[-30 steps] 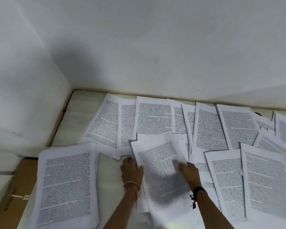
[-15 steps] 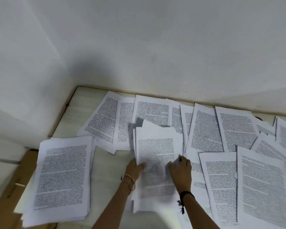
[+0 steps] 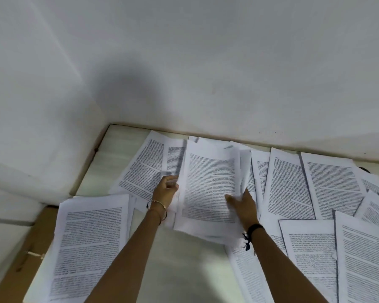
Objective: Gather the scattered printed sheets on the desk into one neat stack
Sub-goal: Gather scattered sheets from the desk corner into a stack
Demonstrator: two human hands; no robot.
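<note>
Printed sheets lie scattered over a pale desk (image 3: 184, 265). A loose bundle of gathered sheets (image 3: 208, 189) sits in the middle, slid up over the far row of pages. My left hand (image 3: 165, 190) grips the bundle's left edge, fingers curled. My right hand (image 3: 242, 203) presses on and holds its right edge. A thicker stack of sheets (image 3: 90, 243) rests at the near left. Several single sheets (image 3: 330, 182) fan out to the right, overlapping one another.
White walls meet in a corner behind the desk. A brown cardboard box (image 3: 29, 254) stands beside the desk's left edge. More printed pages (image 3: 368, 263) cover the near right, reaching the frame's edge.
Both hands have pushed the bundle away from me, toward the wall, over the far row of pages. The view has tilted down and nearer.
</note>
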